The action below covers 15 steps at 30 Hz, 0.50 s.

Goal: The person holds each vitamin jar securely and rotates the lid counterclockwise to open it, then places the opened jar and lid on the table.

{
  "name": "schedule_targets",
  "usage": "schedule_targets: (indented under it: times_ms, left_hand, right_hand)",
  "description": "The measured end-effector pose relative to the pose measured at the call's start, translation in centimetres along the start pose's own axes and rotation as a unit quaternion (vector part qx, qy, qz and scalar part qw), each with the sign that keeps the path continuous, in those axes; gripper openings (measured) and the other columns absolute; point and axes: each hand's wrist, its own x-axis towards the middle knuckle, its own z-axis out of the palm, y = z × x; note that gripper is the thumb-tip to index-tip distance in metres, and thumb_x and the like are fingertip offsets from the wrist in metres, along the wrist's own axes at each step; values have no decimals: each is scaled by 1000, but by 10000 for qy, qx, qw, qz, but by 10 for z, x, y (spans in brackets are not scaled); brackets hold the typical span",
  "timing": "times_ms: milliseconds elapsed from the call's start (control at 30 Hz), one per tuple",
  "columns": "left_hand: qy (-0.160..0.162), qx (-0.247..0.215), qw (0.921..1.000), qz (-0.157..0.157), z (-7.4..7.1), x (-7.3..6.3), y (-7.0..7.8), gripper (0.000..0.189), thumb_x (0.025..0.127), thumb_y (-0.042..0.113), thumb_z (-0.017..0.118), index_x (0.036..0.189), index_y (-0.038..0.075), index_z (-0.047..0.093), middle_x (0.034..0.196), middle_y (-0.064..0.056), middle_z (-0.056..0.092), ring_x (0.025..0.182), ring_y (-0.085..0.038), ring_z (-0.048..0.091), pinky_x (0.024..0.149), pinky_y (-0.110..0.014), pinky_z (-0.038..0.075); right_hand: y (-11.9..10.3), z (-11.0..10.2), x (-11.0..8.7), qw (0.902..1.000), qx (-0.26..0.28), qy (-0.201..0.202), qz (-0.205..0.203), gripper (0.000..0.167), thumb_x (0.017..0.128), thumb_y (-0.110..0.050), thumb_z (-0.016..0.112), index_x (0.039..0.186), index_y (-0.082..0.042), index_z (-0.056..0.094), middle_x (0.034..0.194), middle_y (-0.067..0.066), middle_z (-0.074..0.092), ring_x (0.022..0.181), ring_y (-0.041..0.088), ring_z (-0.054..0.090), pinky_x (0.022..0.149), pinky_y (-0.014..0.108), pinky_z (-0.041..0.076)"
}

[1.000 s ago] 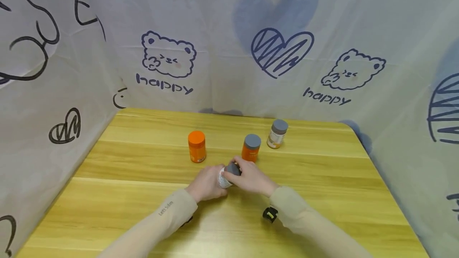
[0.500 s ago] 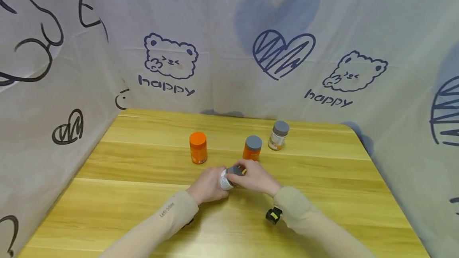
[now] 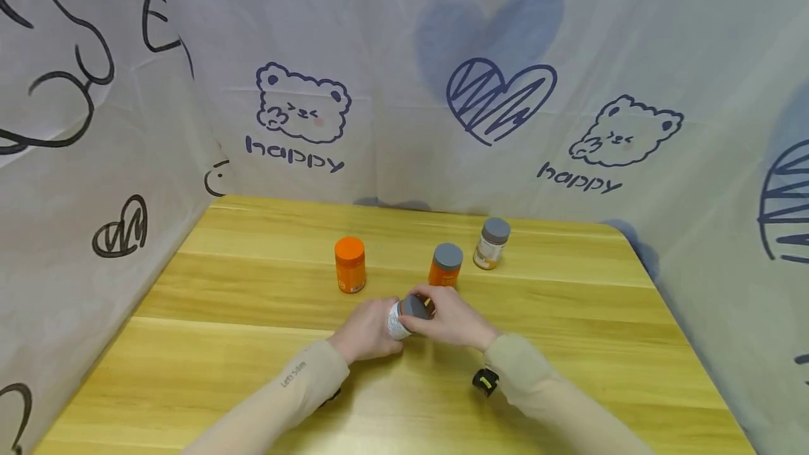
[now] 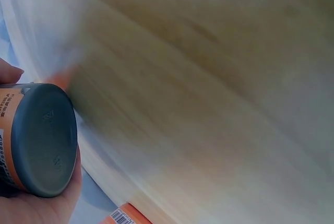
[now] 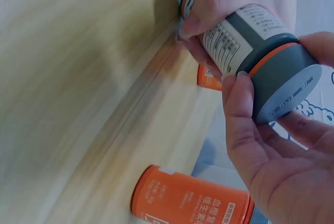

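In the head view, a grey bottle (image 3: 395, 323) with a white label is held tilted above the table, between both hands. My left hand (image 3: 366, 331) grips its body from the side. The thumb and fingers of my right hand (image 3: 450, 318) hold the grey lid (image 3: 413, 308). In the right wrist view, an orange band shows between the lid (image 5: 289, 85) and the bottle's body (image 5: 227, 44). The left wrist view shows the bottle's dark base (image 4: 48, 140), with left-hand fingers around it. Just beyond the right hand stands an orange bottle (image 3: 444, 274) with a grey lid, partly hidden.
An all-orange bottle (image 3: 350, 267) stands upright at the left, behind the left hand. Farther back to the right is a white bottle (image 3: 489, 248) with a grey lid. Printed cloth (image 3: 404, 104) hangs behind the wooden table (image 3: 221, 286).
The head view has shifted slightly. Both hands stay around the bottle, and the right fingers have changed position a little on the lid. The other bottles stand in their places.
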Motion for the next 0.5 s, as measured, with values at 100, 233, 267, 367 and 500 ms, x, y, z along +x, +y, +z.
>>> schedule_targets:
  times_ms: [100,233,267,367,500]
  left_hand:
    - [0,-20,10000,23,0,0,-1,38,67,13,85,96,10,60,82,3,63,69,-7,56,61,-23,47]
    - [-36,-41,10000,65,0,1,-2,38,68,12,84,98,9,61,83,1,65,70,-8,58,62,-22,48]
    - [-43,-43,9999,91,0,1,-2,38,68,11,84,98,9,61,84,1,65,70,-8,58,62,-22,48]
    - [-52,-18,9999,108,1,2,-3,39,68,12,85,100,9,62,85,1,66,72,-8,59,64,-22,48]
    - [-25,-119,9998,147,0,3,-4,41,68,11,85,101,9,62,86,0,67,74,-9,60,65,-23,48]
  right_hand:
    - [2,-1,1,9996,-115,-51,-260,32,93,-30,71,114,-8,66,97,5,71,78,12,63,68,21,52]
    - [4,-3,2,9988,-189,-127,-439,31,92,-29,72,115,-9,65,98,3,71,80,12,63,69,21,53]
    - [4,-4,2,9985,-203,-145,-477,31,92,-29,72,116,-9,65,99,3,72,81,12,63,70,22,53]
    - [4,-5,1,9978,-274,-156,-588,33,92,-29,73,117,-9,65,103,3,72,83,12,63,74,27,55]
    - [4,-7,1,9965,-430,-114,-712,35,91,-28,74,119,-9,65,107,4,73,87,13,64,79,32,57]
